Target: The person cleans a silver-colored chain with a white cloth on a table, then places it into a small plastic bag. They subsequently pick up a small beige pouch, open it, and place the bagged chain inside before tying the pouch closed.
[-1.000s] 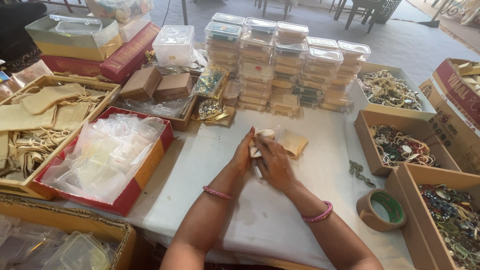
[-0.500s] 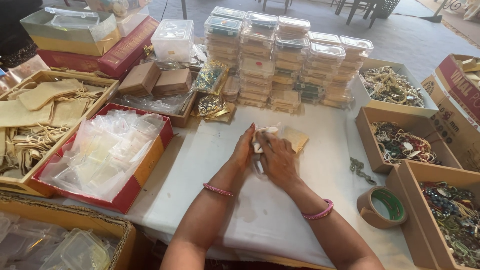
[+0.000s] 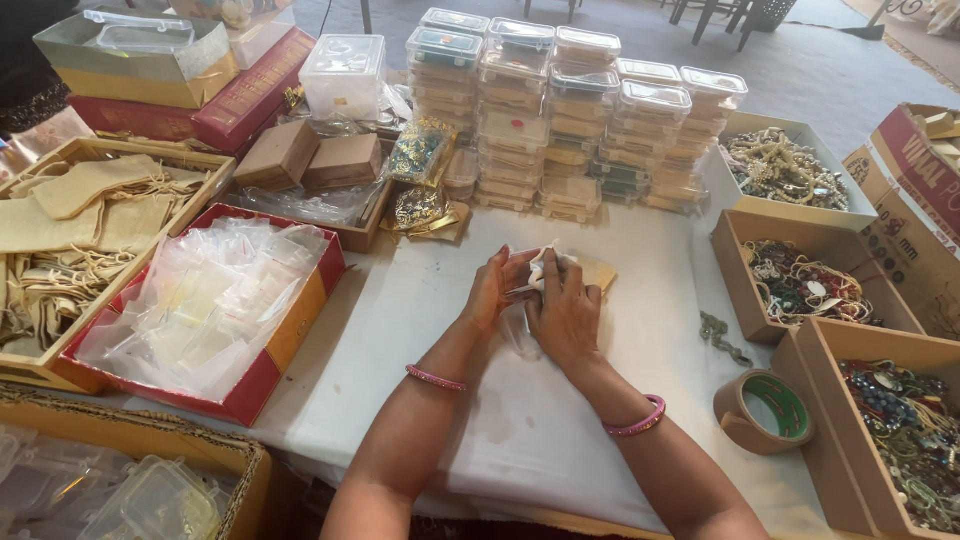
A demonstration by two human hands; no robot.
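My left hand [image 3: 491, 290] and my right hand [image 3: 566, 312] are pressed together over the white tablecloth [image 3: 420, 330], both gripping a small clear plastic pouch [image 3: 540, 268] with something white inside. A flat tan cloth bag [image 3: 598, 270] lies just beyond my right hand. Each wrist wears a pink bangle. What the pouch holds is too small to tell.
A red box of clear plastic pouches [image 3: 205, 305] sits at left, beside a tray of tan drawstring bags [image 3: 75, 230]. Stacked clear lidded containers [image 3: 565, 120] stand behind. Cardboard boxes of jewellery [image 3: 805, 285] line the right. A roll of brown tape [image 3: 763, 412] lies near my right forearm.
My hands have stayed together at the same spot, the fingers working the small pouch. The view has shifted slightly; nothing else moved.
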